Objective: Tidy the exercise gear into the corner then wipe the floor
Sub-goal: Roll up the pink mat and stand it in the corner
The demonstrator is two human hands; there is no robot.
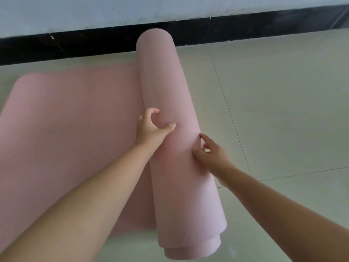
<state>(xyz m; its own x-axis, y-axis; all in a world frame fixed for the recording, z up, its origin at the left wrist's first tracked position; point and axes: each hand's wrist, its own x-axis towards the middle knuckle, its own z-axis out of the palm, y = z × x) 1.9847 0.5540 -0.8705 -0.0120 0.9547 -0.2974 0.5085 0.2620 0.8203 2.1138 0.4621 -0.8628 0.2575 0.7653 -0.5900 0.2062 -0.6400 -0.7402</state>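
- A pink exercise mat [75, 129] lies on the pale tiled floor [283, 110], partly rolled — the flat part spreads to the left, the roll [170, 91] runs from the near edge toward the wall.
- The roll's far end sits just beside the black skirting board [85, 44] under a pale wall [113, 10].
- The left hand [151, 129] rests on the roll's left side, fingers curled, thumb pressing the top — it grips the roll.
- The right hand [211, 154] touches the roll's right side, fingers bent against it and thumb on top, holding it.
- Inner layers show stepped at the roll's near end.
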